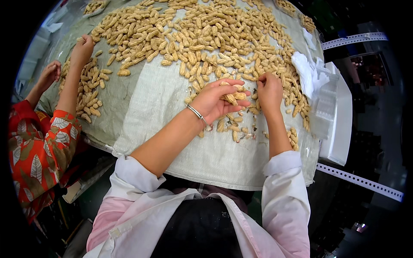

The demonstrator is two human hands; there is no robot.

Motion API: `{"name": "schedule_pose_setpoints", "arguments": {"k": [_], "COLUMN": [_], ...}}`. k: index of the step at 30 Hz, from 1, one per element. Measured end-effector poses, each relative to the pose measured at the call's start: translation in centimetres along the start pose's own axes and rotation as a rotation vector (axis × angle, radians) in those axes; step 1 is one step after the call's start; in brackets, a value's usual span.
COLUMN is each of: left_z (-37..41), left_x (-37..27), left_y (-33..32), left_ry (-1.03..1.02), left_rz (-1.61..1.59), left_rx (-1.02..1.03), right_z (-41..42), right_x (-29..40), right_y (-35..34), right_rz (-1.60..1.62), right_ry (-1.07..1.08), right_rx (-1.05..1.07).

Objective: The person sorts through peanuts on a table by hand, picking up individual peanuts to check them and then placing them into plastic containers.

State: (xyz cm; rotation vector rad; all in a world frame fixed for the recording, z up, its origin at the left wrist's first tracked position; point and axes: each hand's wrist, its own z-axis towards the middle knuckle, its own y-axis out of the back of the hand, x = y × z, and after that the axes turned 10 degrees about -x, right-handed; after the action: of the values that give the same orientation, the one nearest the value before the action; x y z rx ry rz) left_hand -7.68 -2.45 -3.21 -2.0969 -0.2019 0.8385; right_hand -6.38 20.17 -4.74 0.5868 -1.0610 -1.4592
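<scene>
Several unshelled peanuts (238,95) rest in my left hand (216,100), which is turned palm up with its fingers curled around them. A metal bangle (195,113) circles that wrist. My right hand (270,92) reaches to the near edge of a large spread of peanuts (219,30). Its fingertips are pinched together, and whether a peanut is between them is hidden. Below both hands, loose peanuts and small shell scraps (246,137) lie on a pale woven plastic sheet (155,106).
At the left, a co-worker's hand (82,50) is at the spread, beside a smaller peanut pile (88,87). Crumpled white plastic (306,72), a clear ribbed tray (324,103) and a white box (340,129) stand along the right edge. Perforated metal strips (361,182) jut out beyond.
</scene>
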Motion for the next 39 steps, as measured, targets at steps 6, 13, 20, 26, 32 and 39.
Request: {"name": "schedule_pose_setpoints", "arguments": {"k": [6,13,20,26,32,39], "left_z": [0.5,0.6,0.6,0.0,0.3,0.1], "left_x": [-0.1,0.4,0.2,0.3,0.3,0.7], "left_y": [0.2,0.3,0.7,-0.5,-0.8,0.2], "left_ry": [0.102,0.133,0.1,0.072,0.086,0.105], "left_rz": [-0.104,-0.162,-0.068,0.125,0.008,-0.016], "left_rx": [0.022,0.069,0.065,0.055,0.023,0.021], "right_z": [-0.5,-1.4,-1.0,-2.7,-0.2,1.5], "right_x": [2.5,5.2,3.6,4.1,-12.1,-11.8], "right_y": [4.9,8.2,7.7,7.3,15.4,17.4], "right_rz": [0.925,0.905,0.83,0.776,1.706,1.331], "right_ry": [-0.475,-0.248,-0.393,-0.285,-0.943,-0.815], "right_rx": [0.262,0.362,0.248,0.405,-0.077,-0.144]}}
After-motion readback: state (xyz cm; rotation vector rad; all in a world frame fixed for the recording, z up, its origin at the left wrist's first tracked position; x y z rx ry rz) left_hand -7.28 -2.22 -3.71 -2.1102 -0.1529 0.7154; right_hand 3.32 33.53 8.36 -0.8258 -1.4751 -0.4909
